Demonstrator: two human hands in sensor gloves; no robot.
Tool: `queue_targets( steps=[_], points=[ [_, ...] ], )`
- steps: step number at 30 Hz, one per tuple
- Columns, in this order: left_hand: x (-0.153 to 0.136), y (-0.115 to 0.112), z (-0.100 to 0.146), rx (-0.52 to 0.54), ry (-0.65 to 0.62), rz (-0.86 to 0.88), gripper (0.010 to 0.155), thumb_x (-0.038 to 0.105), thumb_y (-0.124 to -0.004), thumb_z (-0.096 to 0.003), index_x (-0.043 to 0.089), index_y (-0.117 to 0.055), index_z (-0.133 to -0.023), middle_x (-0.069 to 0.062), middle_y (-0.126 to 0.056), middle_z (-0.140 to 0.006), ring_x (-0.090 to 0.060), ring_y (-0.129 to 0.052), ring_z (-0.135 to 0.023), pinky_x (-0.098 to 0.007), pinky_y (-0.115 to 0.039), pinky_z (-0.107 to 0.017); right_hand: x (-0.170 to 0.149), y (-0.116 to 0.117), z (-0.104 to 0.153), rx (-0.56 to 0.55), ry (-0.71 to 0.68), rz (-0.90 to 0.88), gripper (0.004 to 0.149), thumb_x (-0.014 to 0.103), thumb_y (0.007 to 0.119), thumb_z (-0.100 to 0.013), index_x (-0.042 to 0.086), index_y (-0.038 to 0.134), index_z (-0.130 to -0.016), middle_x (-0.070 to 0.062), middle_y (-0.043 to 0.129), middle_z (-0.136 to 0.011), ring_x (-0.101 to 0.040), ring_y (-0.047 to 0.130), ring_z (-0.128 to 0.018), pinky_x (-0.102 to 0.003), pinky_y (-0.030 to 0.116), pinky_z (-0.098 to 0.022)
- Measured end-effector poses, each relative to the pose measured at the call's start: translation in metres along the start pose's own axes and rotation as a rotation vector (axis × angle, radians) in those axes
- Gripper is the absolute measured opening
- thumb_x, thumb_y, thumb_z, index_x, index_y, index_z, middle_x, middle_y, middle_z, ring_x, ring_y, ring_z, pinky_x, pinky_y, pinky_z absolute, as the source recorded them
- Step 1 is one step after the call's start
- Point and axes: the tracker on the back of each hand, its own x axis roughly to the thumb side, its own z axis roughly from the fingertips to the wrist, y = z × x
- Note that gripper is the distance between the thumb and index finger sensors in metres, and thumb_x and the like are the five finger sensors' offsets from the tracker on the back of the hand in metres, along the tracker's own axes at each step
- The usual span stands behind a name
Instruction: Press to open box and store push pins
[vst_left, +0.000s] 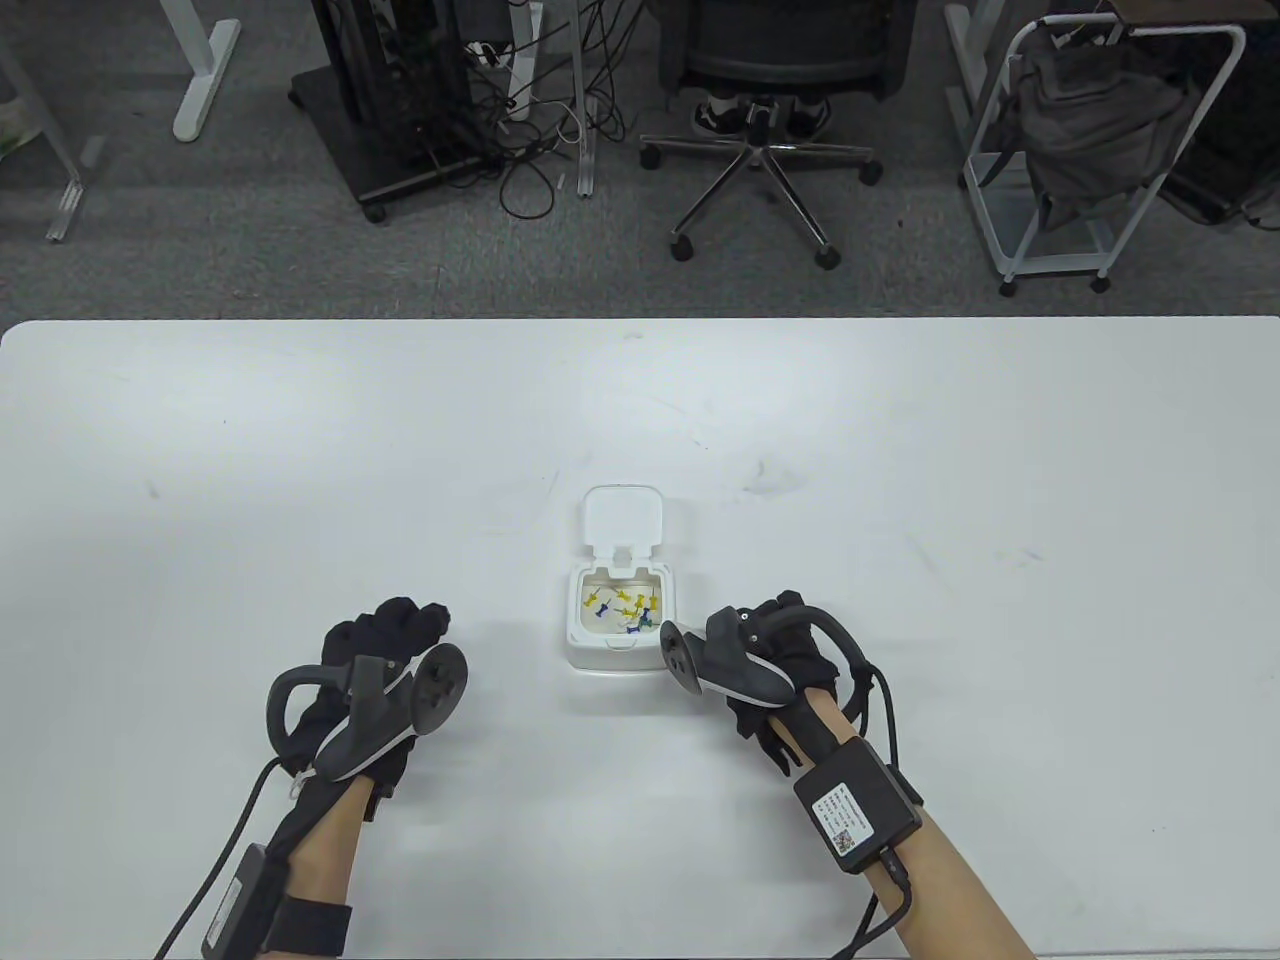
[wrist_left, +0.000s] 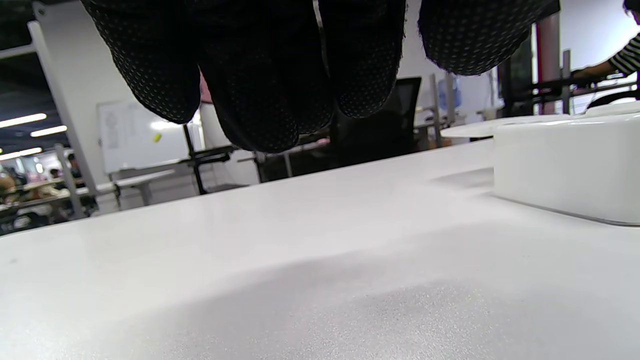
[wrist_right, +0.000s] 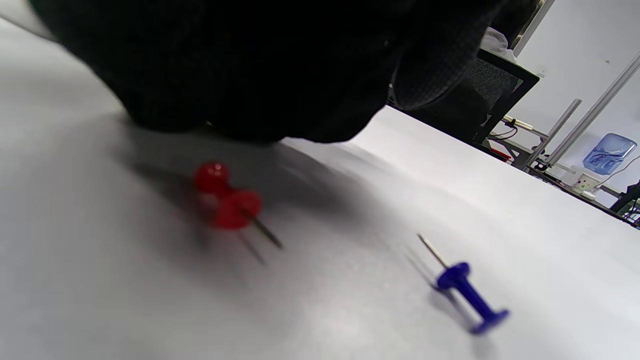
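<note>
Small white square plastic box (vst_left: 618, 608) near the worktop's (vst_left: 300, 450) front edge, hinged lid (vst_left: 622, 515) flipped back, yellow and blue push pins (vst_left: 622, 606) inside. Wide bare surface left, right and behind. Left hand (vst_left: 385, 665) well left of the box, fingers loosely curled, holding nothing. Right hand (vst_left: 765, 655) just right of the box, grip not discernible. Only in the right wrist view: red push pin (wrist_right: 227, 200) and blue push pin (wrist_right: 467, 295) lying loose below the glove. Wrist-pack label (vst_left: 842, 820) unreadable.

Gloved fingers (wrist_left: 260, 75) of the left hand hang loosely curled above the white table (wrist_left: 300, 260). The white box (wrist_left: 565, 165) sits at right.
</note>
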Motion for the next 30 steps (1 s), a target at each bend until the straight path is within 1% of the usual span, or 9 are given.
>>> queue_targets(
  steps=[5,12,16,22,26,30],
  points=[
    [0.000,0.000,0.000,0.001,0.001,0.000,0.058,0.055,-0.066,-0.0493,0.030,-0.072,-0.101,-0.003,-0.079,-0.106,-0.023,-0.095,-0.084,-0.052,-0.076,-0.074,0.001,0.000,-0.002,0.005,0.001,0.000,0.042,0.041,0.084,-0.035,0.033,0.075,-0.076,0.007,0.094,-0.070,-0.022,0.098,-0.060,-0.058,0.069,-0.072],
    [0.001,0.000,0.000,-0.004,-0.002,-0.002,0.058,0.055,-0.066,-0.0494,0.031,-0.072,-0.101,-0.003,-0.079,-0.106,-0.023,-0.095,-0.084,-0.052,-0.075,-0.074,0.000,-0.002,-0.001,-0.002,0.000,-0.004,0.041,0.042,0.085,-0.036,0.033,0.076,-0.075,0.007,0.096,-0.069,-0.022,0.099,-0.061,-0.058,0.070,-0.073],
    [0.001,0.000,0.000,-0.007,-0.005,-0.003,0.058,0.055,-0.066,-0.0493,0.030,-0.072,-0.101,-0.002,-0.079,-0.106,-0.023,-0.095,-0.084,-0.052,-0.076,-0.074,0.000,-0.002,-0.001,-0.008,-0.001,-0.012,0.040,0.041,0.085,-0.036,0.032,0.076,-0.075,0.005,0.096,-0.069,-0.023,0.099,-0.059,-0.058,0.070,-0.073],
    [0.000,0.000,0.000,-0.003,0.000,0.004,0.058,0.055,-0.066,-0.0493,0.030,-0.072,-0.101,-0.002,-0.079,-0.106,-0.023,-0.095,-0.084,-0.052,-0.076,-0.074,-0.001,-0.002,-0.002,0.006,-0.005,-0.012,0.041,0.041,0.084,-0.036,0.032,0.076,-0.075,0.006,0.095,-0.069,-0.022,0.099,-0.059,-0.058,0.069,-0.073],
    [0.000,0.000,0.000,-0.002,0.000,0.008,0.058,0.055,-0.066,-0.0493,0.031,-0.072,-0.101,-0.002,-0.079,-0.106,-0.023,-0.096,-0.084,-0.052,-0.076,-0.074,-0.005,-0.003,-0.003,0.011,-0.012,-0.036,0.041,0.042,0.084,-0.036,0.032,0.076,-0.075,0.007,0.095,-0.069,-0.021,0.099,-0.059,-0.056,0.071,-0.073],
    [0.000,0.000,-0.001,0.000,-0.002,0.009,0.058,0.055,-0.066,-0.0494,0.031,-0.072,-0.101,-0.001,-0.079,-0.106,-0.023,-0.096,-0.085,-0.052,-0.076,-0.074,-0.009,-0.007,-0.002,0.006,-0.006,-0.047,0.041,0.042,0.084,-0.036,0.032,0.076,-0.075,0.008,0.095,-0.068,-0.021,0.099,-0.059,-0.057,0.070,-0.073]
  ],
)
